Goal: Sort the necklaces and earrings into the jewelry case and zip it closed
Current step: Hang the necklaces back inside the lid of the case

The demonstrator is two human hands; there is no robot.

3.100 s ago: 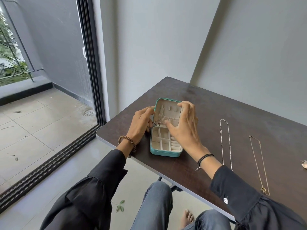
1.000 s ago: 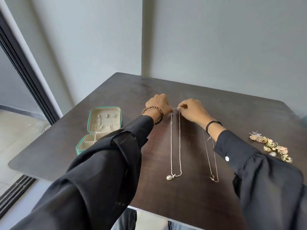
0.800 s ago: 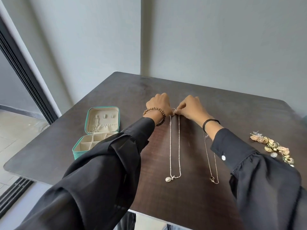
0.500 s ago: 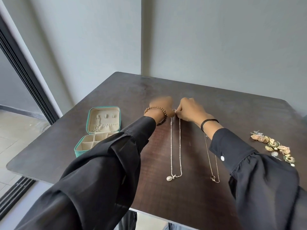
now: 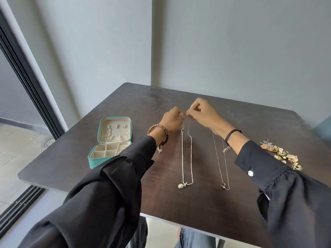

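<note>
Grey walls meet in a corner behind a dark brown wooden table (image 5: 71, 158), with a black sliding-door frame (image 5: 26, 83) and a pale tiled floor (image 5: 16, 145) off to the left. At the table's left side sits a small teal zip-up jewelry case (image 5: 96, 162). It is open, its cream-lined lid (image 5: 123, 133) standing upright behind the divided tray. A thin chain (image 5: 107, 135) hangs inside the lid.

Near the table's middle lies a silver beaded-chain necklace with a round pendant (image 5: 182, 158), its loop stretched toward the near edge. The left hand (image 5: 172, 120), wearing a wooden bead bracelet, and the right hand (image 5: 204, 115), wearing a black cord bracelet, meet at the necklace's far end. Both have curled fingers pinching the chain there. The clasp is too small to make out.

Just to the right, a fine gold chain necklace with a small ring pendant (image 5: 223, 184) lies parallel to the silver one, its upper part passing under the right wrist. Farther right, near the black sleeve (image 5: 259, 161), a cluster of gold and green earrings (image 5: 281, 154) rests on the table.
</note>
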